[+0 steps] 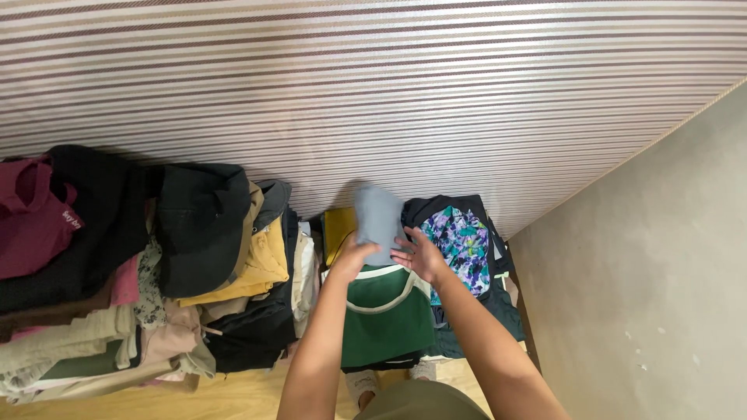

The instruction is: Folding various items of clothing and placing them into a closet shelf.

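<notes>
While stacked among clothes piles, folded grey garment [379,218] between both grasping hands, left [352,259] and right [420,255].

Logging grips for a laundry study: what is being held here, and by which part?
Both hands, left hand and right hand, grip a folded grey garment by its lower edge.

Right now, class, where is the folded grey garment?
In the head view, the folded grey garment is centre frame, held between both hands above the green top, left of the floral garment.
</notes>
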